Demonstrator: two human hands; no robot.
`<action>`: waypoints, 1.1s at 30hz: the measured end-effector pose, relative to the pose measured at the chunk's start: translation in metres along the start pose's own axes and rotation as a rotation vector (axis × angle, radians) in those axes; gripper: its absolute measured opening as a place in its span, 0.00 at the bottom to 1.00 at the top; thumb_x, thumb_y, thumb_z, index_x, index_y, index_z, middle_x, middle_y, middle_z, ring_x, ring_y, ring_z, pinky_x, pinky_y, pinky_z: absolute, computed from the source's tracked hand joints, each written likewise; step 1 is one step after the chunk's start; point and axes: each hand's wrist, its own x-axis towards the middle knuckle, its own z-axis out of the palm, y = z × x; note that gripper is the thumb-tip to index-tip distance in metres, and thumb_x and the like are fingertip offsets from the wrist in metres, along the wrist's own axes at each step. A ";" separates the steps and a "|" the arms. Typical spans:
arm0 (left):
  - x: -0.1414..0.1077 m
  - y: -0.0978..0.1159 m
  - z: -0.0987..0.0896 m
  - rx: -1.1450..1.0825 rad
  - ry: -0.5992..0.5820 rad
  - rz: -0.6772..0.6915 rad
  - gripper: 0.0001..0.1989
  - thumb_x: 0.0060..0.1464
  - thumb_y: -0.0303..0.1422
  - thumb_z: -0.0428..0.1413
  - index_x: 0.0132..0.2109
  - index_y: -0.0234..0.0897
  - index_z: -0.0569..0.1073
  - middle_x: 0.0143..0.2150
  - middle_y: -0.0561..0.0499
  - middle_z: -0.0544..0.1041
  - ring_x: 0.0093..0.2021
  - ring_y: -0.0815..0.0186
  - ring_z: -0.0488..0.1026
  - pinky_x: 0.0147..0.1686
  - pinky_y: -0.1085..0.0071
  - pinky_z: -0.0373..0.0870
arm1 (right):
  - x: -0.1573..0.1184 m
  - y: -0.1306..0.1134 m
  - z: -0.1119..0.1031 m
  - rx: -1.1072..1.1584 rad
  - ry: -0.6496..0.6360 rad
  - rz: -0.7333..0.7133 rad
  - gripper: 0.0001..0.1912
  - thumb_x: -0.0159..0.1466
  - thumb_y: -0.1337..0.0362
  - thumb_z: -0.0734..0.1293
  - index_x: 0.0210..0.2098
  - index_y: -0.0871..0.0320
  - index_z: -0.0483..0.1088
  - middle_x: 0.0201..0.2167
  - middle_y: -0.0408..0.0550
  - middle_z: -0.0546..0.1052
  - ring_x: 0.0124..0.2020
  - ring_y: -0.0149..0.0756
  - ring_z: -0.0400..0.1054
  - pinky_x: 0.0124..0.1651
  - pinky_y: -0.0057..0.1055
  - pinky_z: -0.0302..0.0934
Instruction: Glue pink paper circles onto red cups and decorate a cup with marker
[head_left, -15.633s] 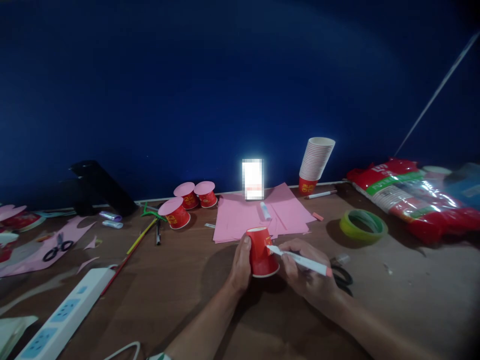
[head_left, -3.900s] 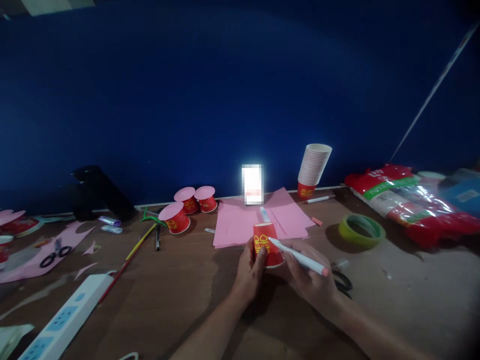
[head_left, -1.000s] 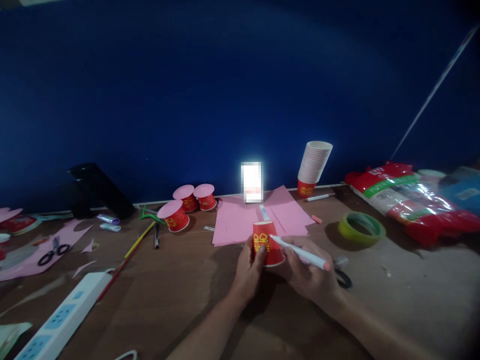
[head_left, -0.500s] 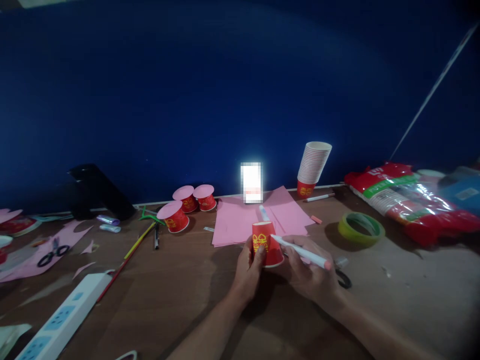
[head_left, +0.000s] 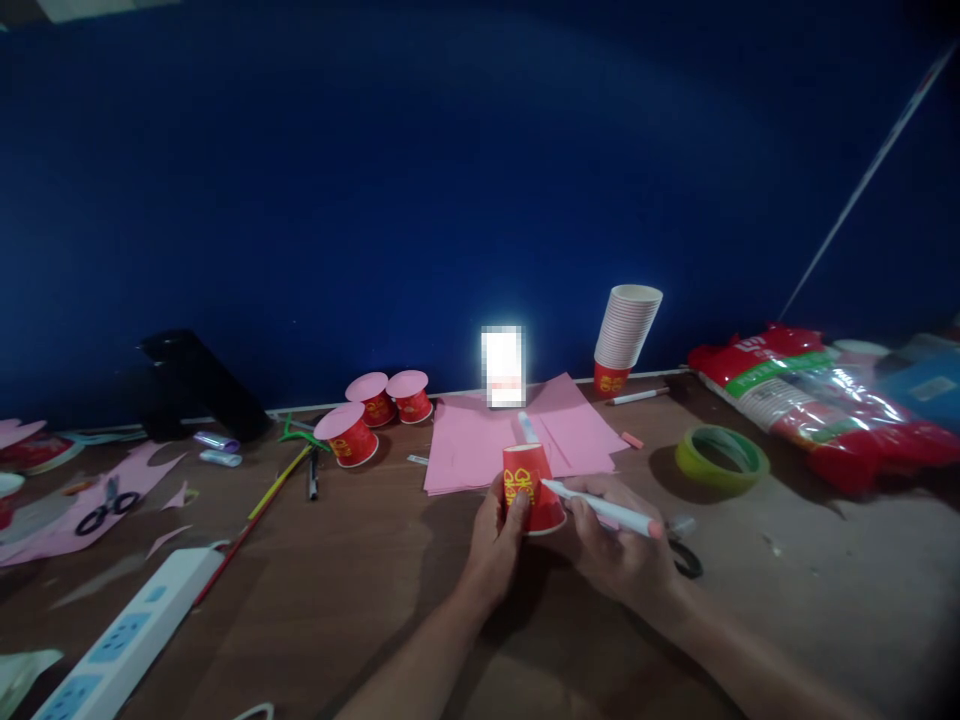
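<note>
In the middle of the head view, my left hand (head_left: pixel 496 540) grips a red paper cup (head_left: pixel 541 515) with yellow characters from its left side. The cup is upside down, its white rim lowest. My right hand (head_left: pixel 626 535) is closed around a white marker (head_left: pixel 611 511) with an orange-red end. The marker's tip meets the cup's right side or is very close to it. Pink paper sheets (head_left: pixel 472 450) lie just behind the cup. Beyond the right hand, part of a black scissor handle (head_left: pixel 687 560) shows, the rest hidden.
Three red cups topped with pink discs, one a nearer cup (head_left: pixel 352 445), stand left. A tilted cup stack (head_left: pixel 628 330), yellow tape roll (head_left: pixel 721 460) and bagged cups (head_left: pixel 795 385) are right. A white power strip (head_left: pixel 127 640) and scissors (head_left: pixel 109 505) lie left.
The marker's tip has shifted slightly down along the cup's side. Both hands keep the same hold, and the other things stay in place.
</note>
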 end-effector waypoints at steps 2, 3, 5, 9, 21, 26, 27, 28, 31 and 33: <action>0.000 0.001 0.000 0.004 -0.010 0.011 0.21 0.58 0.44 0.50 0.52 0.36 0.68 0.48 0.45 0.75 0.48 0.59 0.71 0.50 0.64 0.65 | -0.002 0.001 0.001 0.019 -0.019 0.008 0.05 0.65 0.67 0.60 0.36 0.55 0.68 0.29 0.49 0.76 0.30 0.38 0.72 0.33 0.33 0.70; 0.000 0.002 0.000 0.005 -0.016 0.018 0.20 0.58 0.44 0.50 0.52 0.36 0.68 0.47 0.46 0.75 0.47 0.59 0.71 0.49 0.65 0.65 | -0.004 0.002 0.001 0.032 -0.028 0.014 0.05 0.65 0.67 0.61 0.37 0.55 0.68 0.29 0.49 0.76 0.30 0.38 0.72 0.33 0.33 0.70; 0.000 0.003 -0.001 0.016 -0.032 0.034 0.19 0.59 0.43 0.50 0.52 0.36 0.68 0.46 0.46 0.76 0.46 0.60 0.71 0.49 0.65 0.65 | -0.007 0.003 0.003 0.050 -0.038 0.029 0.05 0.64 0.69 0.61 0.37 0.55 0.68 0.30 0.48 0.76 0.31 0.37 0.72 0.35 0.33 0.69; 0.000 0.002 -0.001 0.047 -0.035 0.048 0.19 0.59 0.42 0.50 0.52 0.36 0.68 0.46 0.47 0.75 0.47 0.60 0.70 0.49 0.67 0.65 | -0.011 0.004 0.004 0.076 -0.044 0.036 0.07 0.64 0.70 0.61 0.39 0.57 0.69 0.32 0.48 0.76 0.33 0.37 0.72 0.37 0.32 0.68; -0.001 0.001 0.000 0.018 -0.051 0.047 0.20 0.59 0.42 0.50 0.54 0.37 0.66 0.49 0.46 0.74 0.48 0.59 0.70 0.50 0.66 0.64 | -0.011 0.003 0.004 0.082 -0.076 0.023 0.08 0.64 0.71 0.61 0.41 0.56 0.69 0.32 0.48 0.76 0.33 0.37 0.71 0.37 0.32 0.67; -0.001 0.002 0.000 0.018 -0.047 0.031 0.20 0.59 0.42 0.50 0.55 0.37 0.66 0.50 0.46 0.74 0.50 0.59 0.70 0.51 0.65 0.64 | -0.010 0.004 0.004 0.096 -0.089 0.029 0.08 0.64 0.71 0.61 0.40 0.56 0.69 0.32 0.47 0.76 0.33 0.36 0.71 0.37 0.31 0.66; -0.001 0.002 0.000 0.021 -0.046 0.024 0.20 0.59 0.42 0.50 0.55 0.37 0.66 0.50 0.46 0.74 0.50 0.58 0.70 0.51 0.65 0.64 | -0.010 0.005 0.004 0.096 -0.091 0.036 0.08 0.64 0.71 0.61 0.39 0.56 0.69 0.32 0.47 0.76 0.33 0.36 0.71 0.37 0.32 0.66; -0.001 0.002 0.000 0.024 -0.041 0.018 0.21 0.59 0.43 0.50 0.55 0.37 0.66 0.50 0.45 0.74 0.50 0.58 0.70 0.51 0.65 0.64 | -0.010 0.005 0.004 0.094 -0.088 0.038 0.07 0.64 0.71 0.61 0.39 0.56 0.69 0.32 0.47 0.76 0.33 0.36 0.71 0.37 0.32 0.67; -0.001 0.002 0.000 0.037 -0.030 0.008 0.21 0.58 0.43 0.50 0.55 0.37 0.66 0.50 0.45 0.74 0.50 0.58 0.70 0.51 0.65 0.64 | -0.010 0.007 0.005 0.075 -0.055 0.018 0.07 0.63 0.71 0.62 0.38 0.56 0.69 0.32 0.47 0.76 0.33 0.36 0.71 0.37 0.32 0.67; -0.001 0.001 -0.001 0.046 -0.021 0.010 0.21 0.58 0.43 0.50 0.54 0.37 0.66 0.50 0.45 0.74 0.50 0.58 0.70 0.51 0.66 0.64 | -0.010 0.007 0.005 0.060 -0.041 0.008 0.06 0.63 0.72 0.63 0.38 0.56 0.69 0.32 0.47 0.75 0.32 0.36 0.71 0.36 0.31 0.67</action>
